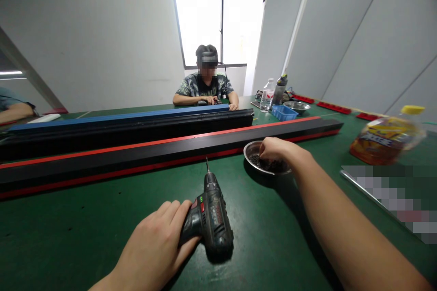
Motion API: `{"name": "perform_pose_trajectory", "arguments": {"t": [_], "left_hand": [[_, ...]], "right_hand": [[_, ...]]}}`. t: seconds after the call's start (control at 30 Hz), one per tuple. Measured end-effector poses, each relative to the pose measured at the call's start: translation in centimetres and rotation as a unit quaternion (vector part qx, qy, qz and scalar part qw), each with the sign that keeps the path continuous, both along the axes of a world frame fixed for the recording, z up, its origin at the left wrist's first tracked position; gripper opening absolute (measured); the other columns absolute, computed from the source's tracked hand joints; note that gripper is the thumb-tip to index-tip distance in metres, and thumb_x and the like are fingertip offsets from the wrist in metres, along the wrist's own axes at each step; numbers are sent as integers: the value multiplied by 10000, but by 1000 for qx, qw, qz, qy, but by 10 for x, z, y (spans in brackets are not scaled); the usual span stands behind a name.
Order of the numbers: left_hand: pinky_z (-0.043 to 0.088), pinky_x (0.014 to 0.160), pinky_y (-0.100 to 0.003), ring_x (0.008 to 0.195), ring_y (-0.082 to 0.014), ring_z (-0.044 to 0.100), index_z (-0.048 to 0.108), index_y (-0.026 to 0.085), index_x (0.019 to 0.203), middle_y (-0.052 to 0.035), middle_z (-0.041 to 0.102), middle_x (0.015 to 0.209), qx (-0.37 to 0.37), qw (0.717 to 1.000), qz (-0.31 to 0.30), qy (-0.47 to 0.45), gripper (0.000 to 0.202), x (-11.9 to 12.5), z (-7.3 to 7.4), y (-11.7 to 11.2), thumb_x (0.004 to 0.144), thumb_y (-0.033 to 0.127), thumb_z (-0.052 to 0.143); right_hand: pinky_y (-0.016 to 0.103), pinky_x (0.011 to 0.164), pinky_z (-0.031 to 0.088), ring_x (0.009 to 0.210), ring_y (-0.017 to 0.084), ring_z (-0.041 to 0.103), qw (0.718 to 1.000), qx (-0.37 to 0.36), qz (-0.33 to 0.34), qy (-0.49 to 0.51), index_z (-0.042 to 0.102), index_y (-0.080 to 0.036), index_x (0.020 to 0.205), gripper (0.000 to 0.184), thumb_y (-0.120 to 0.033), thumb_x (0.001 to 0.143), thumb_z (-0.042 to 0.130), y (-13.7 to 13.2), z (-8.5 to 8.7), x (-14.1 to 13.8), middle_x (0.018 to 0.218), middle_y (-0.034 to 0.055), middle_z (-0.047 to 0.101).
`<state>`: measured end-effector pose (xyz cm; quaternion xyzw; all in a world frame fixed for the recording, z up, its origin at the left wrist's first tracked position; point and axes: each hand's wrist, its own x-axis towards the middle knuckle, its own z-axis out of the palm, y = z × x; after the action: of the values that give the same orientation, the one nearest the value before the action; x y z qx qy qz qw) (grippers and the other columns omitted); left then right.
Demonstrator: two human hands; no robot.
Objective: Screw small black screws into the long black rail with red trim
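My left hand (159, 236) is wrapped round the handle of a cordless drill (215, 223), which lies over on its side low above or on the green table. Its bit points away toward a long black bar with red edges (164, 148). To the right, my right hand (275, 149) reaches into a round metal bowl (251, 163) of small dark pieces, probably screws. Those fingers are bent down into the pieces, and their tips are hidden.
Behind the red-edged bar lie long black and blue bars (136, 118). A co-worker (206, 84) sits across the table. At right stand a yellow-capped bottle (385, 138), a blue basket (284, 112), a second metal bowl (297, 107) and a clear bottle (266, 96). A blurred-out flat object (392, 195) lies nearer.
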<state>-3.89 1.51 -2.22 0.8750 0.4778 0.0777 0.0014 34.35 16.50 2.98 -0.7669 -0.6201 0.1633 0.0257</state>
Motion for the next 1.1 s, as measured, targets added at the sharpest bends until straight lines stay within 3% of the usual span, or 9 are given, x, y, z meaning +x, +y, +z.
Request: {"name": "perform_pose_trajectory", "arguments": {"t": [0.13,0.27,0.43,0.67,0.8,0.93,1.1], "left_hand": [[551,902,-392,977,-259,662,605,237,1341,-80,668,1104,5,1000,-2,2,381,-1,-2,-1,984,361,660],[556,881,-395,991,-273,665,612,222,1342,-90,668,1122,11,1000,-5,3,398,-1,-3,0,978,372,674],[553,865,-398,1002,-281,663,601,227,1347,-90,665,1127,12,1000,-6,4,402,1,-2,1,979,371,677],[540,879,-408,1005,-279,651,579,229,1351,-91,656,1128,1,1000,-8,-1,397,0,-1,1,989,369,662],[536,865,-413,1002,-283,652,582,231,1345,-86,653,1121,-5,1000,-6,-8,390,-1,-1,2,985,358,662],[531,853,-399,991,-273,654,578,243,1353,-78,654,1118,-7,1000,-6,-14,393,-2,-1,1,986,357,657],[528,845,-397,960,-264,649,594,250,1334,-67,660,1086,1,999,-31,-9,365,-3,-2,-2,989,366,634]], "right_hand": [[323,621,525,689,263,738,1000,13,-12,-18,819,-187,763,89,-165,679,835,1,2,0,758,129,763],[334,670,549,771,281,759,999,-22,-3,-29,840,-183,869,137,-238,745,827,1,-2,-8,890,151,793],[315,713,554,896,290,767,999,-17,24,-44,853,-190,986,222,-182,774,785,2,-2,-12,1055,176,801],[308,682,538,786,259,750,998,5,17,-58,852,-151,944,179,-246,832,750,2,10,-7,897,167,797],[314,724,518,796,252,734,989,132,50,-32,850,-169,864,119,-247,843,761,0,18,-18,873,142,798],[292,714,456,783,215,702,946,298,120,46,842,-172,867,204,-283,936,685,-5,27,-50,879,112,805],[294,649,360,677,178,630,922,322,188,104,798,-164,787,346,-294,1011,569,-8,14,-99,768,89,770]]}}
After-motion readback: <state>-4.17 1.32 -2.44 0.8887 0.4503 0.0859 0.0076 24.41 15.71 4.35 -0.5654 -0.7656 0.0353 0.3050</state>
